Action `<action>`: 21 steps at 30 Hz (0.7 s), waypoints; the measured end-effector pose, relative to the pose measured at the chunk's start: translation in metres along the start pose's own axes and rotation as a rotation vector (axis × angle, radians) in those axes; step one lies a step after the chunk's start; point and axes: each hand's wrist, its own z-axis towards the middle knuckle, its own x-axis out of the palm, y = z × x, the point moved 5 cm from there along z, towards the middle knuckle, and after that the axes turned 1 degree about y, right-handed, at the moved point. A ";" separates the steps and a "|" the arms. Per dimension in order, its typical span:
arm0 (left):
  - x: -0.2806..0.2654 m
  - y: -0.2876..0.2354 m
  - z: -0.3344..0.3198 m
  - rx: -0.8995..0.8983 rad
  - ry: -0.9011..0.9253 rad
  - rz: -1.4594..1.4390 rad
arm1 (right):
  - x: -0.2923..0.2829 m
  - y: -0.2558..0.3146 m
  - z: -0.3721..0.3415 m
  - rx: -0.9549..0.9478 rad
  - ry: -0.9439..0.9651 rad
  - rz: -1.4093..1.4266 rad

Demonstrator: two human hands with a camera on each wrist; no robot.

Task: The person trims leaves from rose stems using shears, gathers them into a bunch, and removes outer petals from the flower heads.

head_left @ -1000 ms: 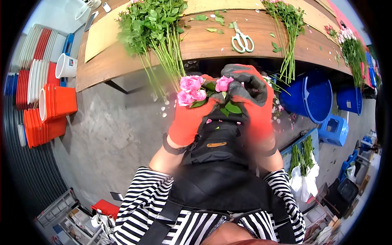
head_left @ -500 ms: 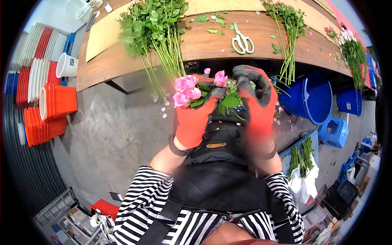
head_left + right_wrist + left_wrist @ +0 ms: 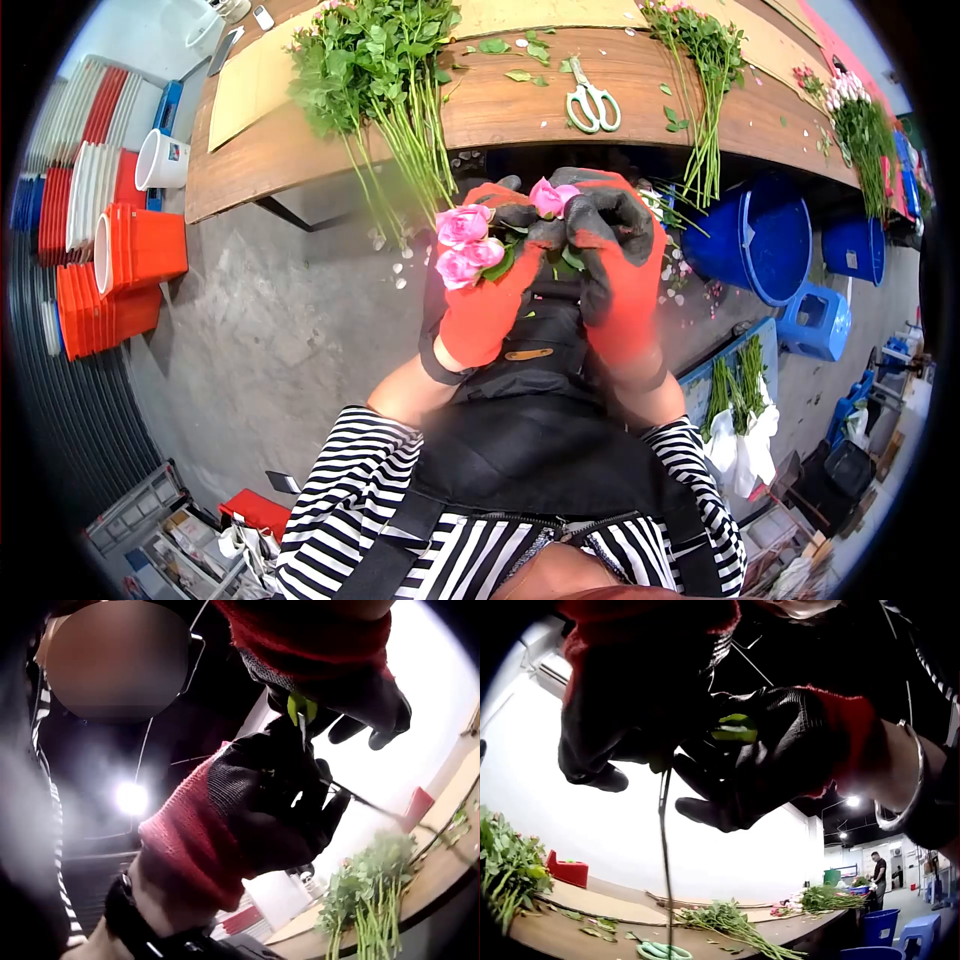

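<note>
Beside wooden table (image 3: 500,112) at twelve o'clock, gripped pink roses (image 3: 464,226) with left hand (image 3: 508,282), pinched separate bloom (image 3: 546,198) with right hand (image 3: 614,255); probably risked tearing it by overpulling.

No legible lettering, label (image 3: 175,152) on white bucket (image 3: 149,163), too small to read

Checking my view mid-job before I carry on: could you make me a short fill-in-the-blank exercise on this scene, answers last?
The roses at the left hand are coloured ____.
On the wooden table lies a pair of ____.
The right hand wears a red and ____ glove.
The plastic stool is coloured ____.
Missing words: pink; scissors; black; blue.
</note>
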 end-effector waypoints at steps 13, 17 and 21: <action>-0.001 -0.018 -0.004 0.255 -0.097 0.461 | 0.008 0.023 -0.006 -0.429 -0.036 -0.738; -0.003 -0.021 -0.002 0.334 -0.074 0.498 | 0.008 0.013 -0.005 -0.250 -0.025 -0.437; -0.002 -0.016 -0.002 0.243 -0.064 0.354 | 0.008 0.009 -0.004 -0.067 0.012 -0.086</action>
